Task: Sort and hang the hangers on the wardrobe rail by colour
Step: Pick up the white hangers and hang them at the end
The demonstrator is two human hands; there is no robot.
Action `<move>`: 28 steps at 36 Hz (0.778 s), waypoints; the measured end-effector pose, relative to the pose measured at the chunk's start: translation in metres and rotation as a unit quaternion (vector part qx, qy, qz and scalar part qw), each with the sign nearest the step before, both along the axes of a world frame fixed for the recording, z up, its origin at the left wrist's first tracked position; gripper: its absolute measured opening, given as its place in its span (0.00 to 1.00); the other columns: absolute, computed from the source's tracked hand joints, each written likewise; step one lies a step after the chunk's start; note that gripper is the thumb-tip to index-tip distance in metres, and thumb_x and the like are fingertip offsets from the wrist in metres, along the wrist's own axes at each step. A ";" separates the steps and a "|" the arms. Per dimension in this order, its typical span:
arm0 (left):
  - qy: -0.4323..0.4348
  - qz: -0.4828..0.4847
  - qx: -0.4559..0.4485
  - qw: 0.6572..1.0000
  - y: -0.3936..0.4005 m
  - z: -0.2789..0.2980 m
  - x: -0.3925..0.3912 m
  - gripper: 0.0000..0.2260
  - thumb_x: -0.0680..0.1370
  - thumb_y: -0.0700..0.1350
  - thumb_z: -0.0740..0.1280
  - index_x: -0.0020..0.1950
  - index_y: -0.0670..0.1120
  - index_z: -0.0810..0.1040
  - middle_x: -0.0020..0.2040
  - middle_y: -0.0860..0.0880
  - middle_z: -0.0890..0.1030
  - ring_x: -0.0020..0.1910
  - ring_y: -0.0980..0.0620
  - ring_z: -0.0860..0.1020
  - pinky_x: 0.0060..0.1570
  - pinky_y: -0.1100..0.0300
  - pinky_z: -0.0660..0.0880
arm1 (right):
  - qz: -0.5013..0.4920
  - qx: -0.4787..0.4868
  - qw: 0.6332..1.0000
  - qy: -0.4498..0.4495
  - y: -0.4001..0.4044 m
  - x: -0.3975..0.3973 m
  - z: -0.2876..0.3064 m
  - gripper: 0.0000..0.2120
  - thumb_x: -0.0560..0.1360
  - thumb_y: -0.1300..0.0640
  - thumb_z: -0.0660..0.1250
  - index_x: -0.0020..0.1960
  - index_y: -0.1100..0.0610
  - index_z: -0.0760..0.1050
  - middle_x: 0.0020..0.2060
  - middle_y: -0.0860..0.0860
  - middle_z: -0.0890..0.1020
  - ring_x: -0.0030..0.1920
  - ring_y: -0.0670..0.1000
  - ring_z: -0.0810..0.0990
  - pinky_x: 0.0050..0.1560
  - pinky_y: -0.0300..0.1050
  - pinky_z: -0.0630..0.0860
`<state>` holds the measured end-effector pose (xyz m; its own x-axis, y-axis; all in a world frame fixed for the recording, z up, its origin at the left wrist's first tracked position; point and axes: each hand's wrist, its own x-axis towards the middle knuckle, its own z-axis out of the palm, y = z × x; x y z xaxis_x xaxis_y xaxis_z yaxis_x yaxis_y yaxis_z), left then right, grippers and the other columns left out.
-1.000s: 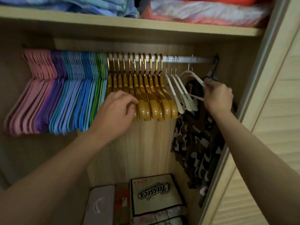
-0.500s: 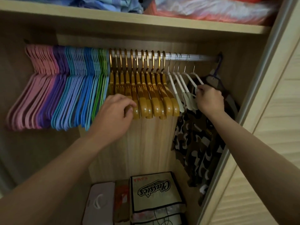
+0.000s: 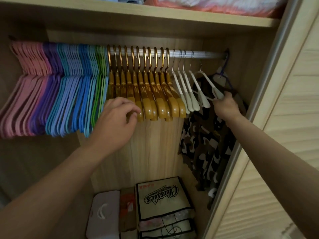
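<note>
Landmark: the rail, running under the shelf.

Far left end of the rail: pink hangers, then purple hangers, blue hangers, green hangers, packed tight, each colour as 1 block.

Mid-rail: 11 gold hangers, hooks evenly spaced. Our left hand sits below the rail at their lower ends, fingers loosely curled, fingertips touching the leftmost few, nothing clasped; we judge it steadies the block.

Right of the gold: 5 white hangers. Our right hand pinches the lower end of the rightmost one, hook on the rail, likely to slide it toward its group.

Far right end: a camouflage garment on a dark hanger.

Sorting looks nearly finished.
</note>
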<state>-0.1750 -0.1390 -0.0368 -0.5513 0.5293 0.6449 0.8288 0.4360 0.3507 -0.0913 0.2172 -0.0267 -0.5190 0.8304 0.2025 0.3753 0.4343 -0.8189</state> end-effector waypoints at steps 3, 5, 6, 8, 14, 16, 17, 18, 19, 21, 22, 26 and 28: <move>0.000 0.001 0.003 1.000 0.000 0.001 0.002 0.10 0.83 0.44 0.63 0.61 0.49 0.82 0.62 0.52 0.76 0.67 0.53 0.69 0.65 0.59 0.64 | 0.003 0.003 1.000 -0.005 0.002 -0.002 -0.002 0.29 0.83 0.54 0.60 0.81 0.53 0.53 0.71 0.59 0.71 0.66 0.61 0.75 0.62 0.56 0.76; -0.002 0.005 0.006 1.000 -0.001 0.001 0.004 0.10 0.83 0.44 0.64 0.61 0.50 0.82 0.62 0.53 0.75 0.67 0.54 0.69 0.65 0.60 0.63 | -0.002 0.008 1.000 0.003 0.003 -0.004 -0.001 0.28 0.83 0.56 0.60 0.81 0.52 0.55 0.70 0.59 0.73 0.64 0.62 0.76 0.63 0.59 0.77; -0.003 0.006 0.006 1.000 -0.002 0.001 0.003 0.10 0.83 0.44 0.64 0.61 0.50 0.82 0.62 0.53 0.75 0.67 0.55 0.68 0.65 0.60 0.63 | -0.005 0.012 1.000 0.009 0.003 -0.004 0.000 0.28 0.83 0.57 0.60 0.81 0.52 0.56 0.70 0.58 0.73 0.64 0.61 0.77 0.63 0.59 0.77; -0.002 0.004 0.003 1.000 -0.003 0.000 0.003 0.10 0.83 0.44 0.64 0.61 0.51 0.82 0.61 0.54 0.75 0.67 0.55 0.69 0.65 0.61 0.62 | -0.007 0.029 0.999 0.018 0.004 -0.006 0.002 0.28 0.83 0.59 0.62 0.80 0.52 0.58 0.70 0.58 0.72 0.65 0.61 0.76 0.64 0.56 0.76; -0.012 -0.003 0.008 1.000 -0.009 -0.001 0.001 0.09 0.83 0.44 0.64 0.59 0.51 0.82 0.60 0.54 0.75 0.66 0.56 0.69 0.64 0.61 0.63 | -0.016 0.057 0.995 0.076 0.004 -0.006 0.004 0.23 0.81 0.62 0.63 0.75 0.53 0.68 0.66 0.59 0.76 0.64 0.60 0.77 0.65 0.58 0.77; -0.013 -0.001 0.011 1.000 -0.010 0.000 0.000 0.09 0.83 0.44 0.64 0.58 0.50 0.82 0.60 0.55 0.75 0.66 0.55 0.69 0.65 0.60 0.64 | -0.020 0.055 0.992 0.108 0.005 -0.009 0.013 0.21 0.80 0.62 0.62 0.72 0.53 0.72 0.62 0.58 0.79 0.61 0.59 0.80 0.63 0.57 0.79; -0.014 0.000 0.012 1.000 -0.010 0.000 0.000 0.09 0.83 0.44 0.64 0.58 0.50 0.82 0.60 0.55 0.75 0.66 0.55 0.69 0.65 0.60 0.64 | -0.023 0.053 0.991 0.121 0.004 -0.011 0.021 0.20 0.80 0.63 0.62 0.72 0.54 0.73 0.62 0.57 0.79 0.60 0.58 0.81 0.62 0.56 0.80; -0.014 0.000 0.013 1.000 -0.009 0.001 0.000 0.09 0.83 0.44 0.64 0.58 0.50 0.82 0.60 0.55 0.75 0.66 0.55 0.70 0.65 0.60 0.64 | -0.030 0.048 0.989 0.134 0.003 -0.013 0.028 0.20 0.80 0.63 0.63 0.71 0.54 0.74 0.61 0.56 0.79 0.59 0.58 0.81 0.62 0.55 0.80; -0.012 -0.002 0.014 1.000 -0.008 0.001 0.000 0.09 0.83 0.44 0.64 0.58 0.50 0.82 0.60 0.54 0.75 0.66 0.55 0.70 0.64 0.60 0.63 | -0.039 0.043 0.988 0.143 0.002 -0.016 0.036 0.19 0.80 0.64 0.64 0.70 0.54 0.75 0.61 0.54 0.78 0.59 0.57 0.81 0.62 0.54 0.80; -0.012 -0.007 0.027 1.000 -0.005 0.002 0.003 0.09 0.83 0.43 0.64 0.59 0.49 0.83 0.59 0.54 0.75 0.65 0.55 0.70 0.63 0.62 0.64 | -0.055 0.037 0.987 0.149 0.001 -0.020 0.047 0.17 0.79 0.64 0.66 0.67 0.56 0.77 0.61 0.54 0.77 0.60 0.57 0.80 0.61 0.52 0.80; -0.012 -0.014 0.039 0.999 -0.004 0.000 0.004 0.09 0.83 0.42 0.64 0.58 0.49 0.83 0.59 0.54 0.76 0.64 0.55 0.71 0.63 0.61 0.65 | -0.060 0.038 0.987 0.147 0.000 -0.023 0.048 0.17 0.79 0.64 0.67 0.67 0.57 0.78 0.61 0.55 0.77 0.60 0.57 0.80 0.62 0.52 0.80; -0.025 -0.068 0.096 0.993 -0.003 -0.012 0.014 0.08 0.82 0.41 0.65 0.55 0.50 0.84 0.56 0.55 0.79 0.60 0.58 0.76 0.62 0.60 0.72 | -0.080 0.041 0.991 0.104 -0.005 -0.019 0.031 0.10 0.78 0.64 0.71 0.59 0.61 0.81 0.41 0.49 0.75 0.48 0.51 0.79 0.54 0.41 0.77; -0.046 -0.086 0.114 0.989 -0.009 -0.024 0.022 0.08 0.82 0.41 0.65 0.55 0.50 0.84 0.55 0.56 0.80 0.59 0.60 0.78 0.61 0.66 0.72 | -0.086 0.032 0.992 0.087 -0.011 -0.011 0.011 0.07 0.77 0.63 0.72 0.55 0.61 0.81 0.38 0.48 0.76 0.39 0.47 0.75 0.48 0.40 0.76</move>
<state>-0.1529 -0.1475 -0.0605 -0.5281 0.4661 0.7098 0.8436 0.1925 0.5012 -0.1026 0.2058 -0.0154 -0.3232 0.8861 0.3321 0.3037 0.4296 -0.8504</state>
